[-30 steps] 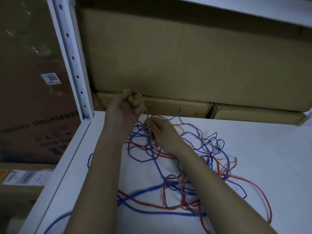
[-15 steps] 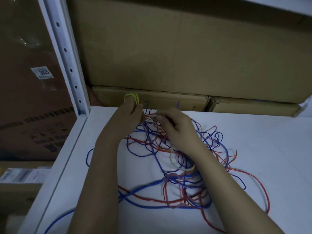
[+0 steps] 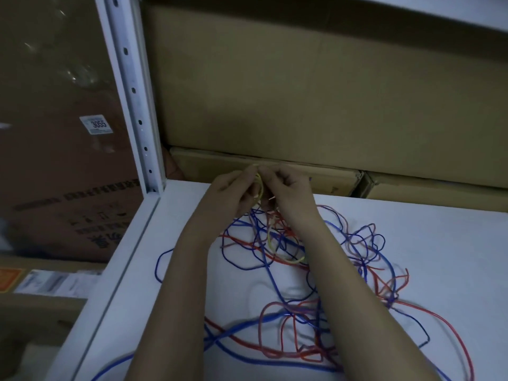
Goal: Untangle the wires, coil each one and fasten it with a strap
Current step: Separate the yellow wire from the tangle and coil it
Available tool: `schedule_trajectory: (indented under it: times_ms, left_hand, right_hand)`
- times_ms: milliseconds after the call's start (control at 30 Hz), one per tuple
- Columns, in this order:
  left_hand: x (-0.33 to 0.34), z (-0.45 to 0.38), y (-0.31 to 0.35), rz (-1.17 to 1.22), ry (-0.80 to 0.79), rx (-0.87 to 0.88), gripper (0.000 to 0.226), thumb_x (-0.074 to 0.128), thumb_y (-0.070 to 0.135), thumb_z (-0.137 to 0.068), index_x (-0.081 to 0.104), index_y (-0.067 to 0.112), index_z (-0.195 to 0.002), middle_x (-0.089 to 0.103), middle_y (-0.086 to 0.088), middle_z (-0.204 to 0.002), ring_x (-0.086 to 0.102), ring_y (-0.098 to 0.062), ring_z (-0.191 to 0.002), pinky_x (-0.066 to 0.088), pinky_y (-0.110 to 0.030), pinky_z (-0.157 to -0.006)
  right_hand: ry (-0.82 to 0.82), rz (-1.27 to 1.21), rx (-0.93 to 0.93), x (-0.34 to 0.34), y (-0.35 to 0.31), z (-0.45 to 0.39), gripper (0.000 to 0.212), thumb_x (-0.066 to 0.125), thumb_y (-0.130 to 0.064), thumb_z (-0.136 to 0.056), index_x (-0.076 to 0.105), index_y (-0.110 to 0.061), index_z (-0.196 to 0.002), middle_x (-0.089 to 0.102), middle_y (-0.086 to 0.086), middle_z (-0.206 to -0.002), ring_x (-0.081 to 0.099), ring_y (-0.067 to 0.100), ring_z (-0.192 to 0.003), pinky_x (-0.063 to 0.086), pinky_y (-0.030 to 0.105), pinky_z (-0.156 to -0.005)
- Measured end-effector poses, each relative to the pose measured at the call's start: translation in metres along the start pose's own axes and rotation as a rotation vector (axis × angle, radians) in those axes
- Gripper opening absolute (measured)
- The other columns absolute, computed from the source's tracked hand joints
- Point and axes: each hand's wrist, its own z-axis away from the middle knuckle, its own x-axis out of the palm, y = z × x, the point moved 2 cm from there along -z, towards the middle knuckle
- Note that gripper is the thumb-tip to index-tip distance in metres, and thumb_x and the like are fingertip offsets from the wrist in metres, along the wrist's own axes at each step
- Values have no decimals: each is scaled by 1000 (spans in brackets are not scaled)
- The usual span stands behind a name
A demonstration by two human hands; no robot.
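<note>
A tangle of blue and red wires (image 3: 302, 284) lies spread on the white shelf (image 3: 439, 243). A thin yellow wire (image 3: 270, 240) rises out of the tangle to a small coil (image 3: 259, 188) held between both hands at the back of the shelf. My left hand (image 3: 233, 193) grips the coil from the left. My right hand (image 3: 288, 191) pinches the yellow wire at the coil's top from the right. Both hands are raised a little above the tangle. No strap is visible.
Flat cardboard boxes (image 3: 275, 171) and a large carton (image 3: 302, 92) close off the back of the shelf. A white perforated upright (image 3: 132, 92) stands at the left, with the shelf's left edge (image 3: 121, 270) below it. More cartons lie beyond to the left.
My right hand rose from the tangle and met my left hand at the yellow coil. More yellow wire has been drawn up from the tangle.
</note>
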Motion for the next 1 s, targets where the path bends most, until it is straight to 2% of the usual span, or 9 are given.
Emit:
schedule_trajectory:
  times_ms: [100,200,300,400,533,600,767,900,1000]
  left_hand:
    - [3,-5,-5,98,136,-21,51,42,34,-102,54,25,-53,35,5,-47,28,-8,-44,25,-16,-44]
    - [8,-10,-5,206,206,-71,47,42,35,-101,53,19,-59,31,5,-41,26,-6,-38,24,-13,-39]
    - [6,-15,-8,317,265,-92,45,39,37,-102,47,12,-66,26,8,-38,20,-6,-34,20,-13,-36]
    - [4,-14,-8,329,297,-133,42,37,40,-102,47,10,-74,24,8,-40,17,-7,-37,15,-21,-41]
    - [-2,-16,0,590,344,-29,56,34,29,-105,62,21,-57,33,6,-50,26,-4,-39,22,-17,-39]
    - [-4,-15,3,615,331,18,48,32,28,-105,61,16,-69,41,8,-50,35,-5,-42,31,-16,-43]
    - [-8,-8,0,-101,404,119,38,35,20,-105,46,20,-68,51,3,-61,49,-12,-60,41,-29,-68]
    - [-18,-3,-6,-364,370,186,20,34,19,-104,42,15,-86,55,-5,-79,55,-20,-73,46,-36,-77]
    - [-23,-1,-18,-517,266,58,17,38,28,-102,40,12,-96,61,0,-87,60,-20,-76,51,-38,-78]
  right_hand:
    - [77,79,-30,6,7,1,25,57,-15,-96,61,-16,-72,53,-7,-52,47,11,-48,41,30,-49]
    - [78,99,-47,8,14,-1,22,52,-12,-97,62,-11,-77,58,10,-64,50,19,-61,42,40,-57]
    - [-16,-101,20,6,22,-2,16,52,-2,-95,67,-9,-96,65,11,-75,58,20,-64,48,31,-57]
    - [-56,-146,39,-2,27,0,25,51,0,-95,67,-18,-91,64,2,-65,58,14,-58,50,25,-56]
    - [-135,81,-47,8,31,-7,21,51,-7,-98,67,-21,-100,63,1,-62,57,9,-55,51,25,-55]
    - [-192,207,-84,18,33,-5,18,53,-11,-97,67,-23,-98,62,-1,-61,55,6,-54,47,19,-54]
    - [-470,307,92,23,38,5,12,66,-20,-89,70,-17,-100,69,0,-64,63,10,-56,50,23,-55]
    - [-669,256,247,9,33,17,8,69,-17,-86,73,-11,-89,71,6,-69,66,17,-62,54,25,-57]
    - [-631,347,205,0,24,16,15,66,-23,-89,74,-10,-90,70,0,-66,65,14,-62,54,24,-60]
